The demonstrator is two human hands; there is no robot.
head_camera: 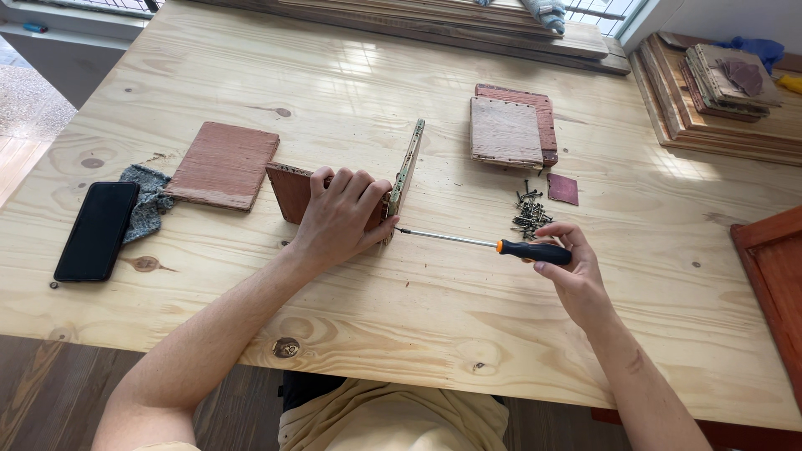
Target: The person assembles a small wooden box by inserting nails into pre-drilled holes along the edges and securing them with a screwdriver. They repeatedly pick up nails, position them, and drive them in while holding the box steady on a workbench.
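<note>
My left hand point(341, 215) presses on a reddish-brown plywood panel point(288, 190) that meets an upright panel point(408, 167) standing on edge at a right angle. My right hand point(566, 271) grips the black and orange handle of a screwdriver point(489, 243). Its long metal shaft lies level, and the tip touches the lower end of the upright panel near my left thumb. A small heap of dark screws point(529, 213) lies just beyond my right hand on the pale wooden table point(401, 334).
A loose reddish panel point(224, 164) lies to the left, beside a grey cloth point(149, 196) and a black phone point(98, 230). Two stacked panels point(510, 127) and a small dark red square point(563, 189) sit behind the screws. More boards point(718, 92) are piled at the far right.
</note>
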